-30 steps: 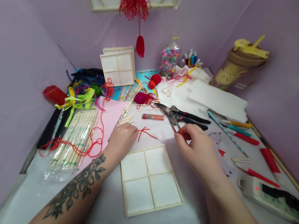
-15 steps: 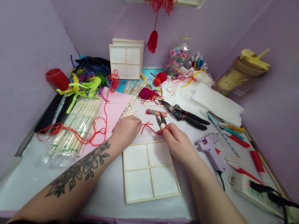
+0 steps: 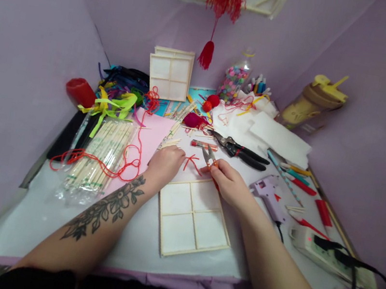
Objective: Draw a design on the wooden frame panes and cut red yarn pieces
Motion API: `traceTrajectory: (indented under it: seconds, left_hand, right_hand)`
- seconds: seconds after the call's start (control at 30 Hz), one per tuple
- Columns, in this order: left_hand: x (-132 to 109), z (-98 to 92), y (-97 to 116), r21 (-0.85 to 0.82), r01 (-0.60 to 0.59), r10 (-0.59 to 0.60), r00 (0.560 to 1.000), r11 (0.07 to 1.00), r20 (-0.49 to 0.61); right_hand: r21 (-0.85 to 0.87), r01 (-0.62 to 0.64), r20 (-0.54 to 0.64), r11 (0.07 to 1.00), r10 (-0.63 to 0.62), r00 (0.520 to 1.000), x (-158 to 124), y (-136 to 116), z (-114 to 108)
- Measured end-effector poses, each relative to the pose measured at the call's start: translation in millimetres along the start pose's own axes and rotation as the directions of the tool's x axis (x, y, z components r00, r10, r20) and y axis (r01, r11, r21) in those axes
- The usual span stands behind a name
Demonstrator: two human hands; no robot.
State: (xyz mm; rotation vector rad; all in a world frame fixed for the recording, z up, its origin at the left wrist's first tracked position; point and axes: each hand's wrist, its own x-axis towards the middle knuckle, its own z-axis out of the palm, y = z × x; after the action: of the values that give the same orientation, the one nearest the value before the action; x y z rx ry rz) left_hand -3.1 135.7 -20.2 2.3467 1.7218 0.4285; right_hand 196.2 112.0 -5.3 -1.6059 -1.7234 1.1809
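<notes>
My left hand (image 3: 167, 162) is closed, its fingertips pinching a short knotted piece of red yarn (image 3: 192, 160) with loose ends sticking out to the right. In my right hand (image 3: 227, 180) is a pair of thread snips (image 3: 209, 157), orange-handled, with the two blades apart and pointing up and left. The snips are just right of the yarn. Below both hands lies a square stick frame (image 3: 192, 212) with white paper panels and a cross of sticks.
On the left, red yarn trails over bagged chopsticks (image 3: 101, 154). Pruning shears (image 3: 239, 151), a glue gun (image 3: 268, 194) and a power strip (image 3: 329, 256) lie to the right. Behind stand more stick frames (image 3: 169, 76), a jar of pompoms (image 3: 233, 80) and a tumbler (image 3: 311, 102).
The view has shifted slightly. The yarn's long end, which reached toward my right fingers, now hangs lower and apart from them. Both hands keep their hold.
</notes>
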Motion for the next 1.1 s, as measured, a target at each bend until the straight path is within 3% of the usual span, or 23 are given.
traceTrajectory:
  seconds: [0.17, 0.23, 0.33, 0.43, 0.53, 0.63, 0.8, 1.1]
  left_hand:
    - [-9, -5.5, 1, -0.062, -0.036, 0.029, 0.993, 0.997, -0.112]
    - [-14, -8.2, 0, -0.11, -0.069, 0.049, 0.983, 0.992, -0.175]
    - [-20, -12.9, -6, -0.206, -0.144, 0.078, 0.952, 0.968, -0.296]
    - [-22, -17.8, -12, -0.253, -0.16, 0.063, 0.934, 0.954, -0.351]
    - [-23, -21.2, -15, -0.24, -0.118, 0.036, 0.946, 0.963, -0.322]
    - [-25, -23.0, -13, -0.153, -0.065, 0.028, 0.972, 0.986, -0.231]
    - [-28, -24.5, -11, -0.02, -0.006, 0.003, 0.994, 1.0, -0.108]
    - [-26, -22.8, -17, -0.019, 0.013, -0.015, 0.993, 1.0, -0.119]
  right_hand:
    - [0.254, 0.135, -0.234, 0.958, -0.075, 0.969, 2, 11, -1]
    - [0.253, 0.216, -0.272, 0.943, -0.145, 0.951, -2, 10, -7]
    - [-0.074, 0.225, -0.219, 0.972, -0.235, 0.947, -13, -5, -20]
    - [-0.512, 0.09, -0.079, 0.854, -0.152, 0.985, -23, -34, -29]
    - [-0.813, -0.004, 0.021, 0.583, 0.036, 0.999, -20, -64, -30]
    - [-0.914, 0.016, 0.077, 0.406, 0.134, 0.988, -4, -84, -27]
    - [-0.954, 0.099, 0.17, 0.285, 0.239, 0.956, 28, -98, -15]
    - [-0.979, 0.061, 0.126, 0.196, 0.336, 0.934, 51, -109, 12]
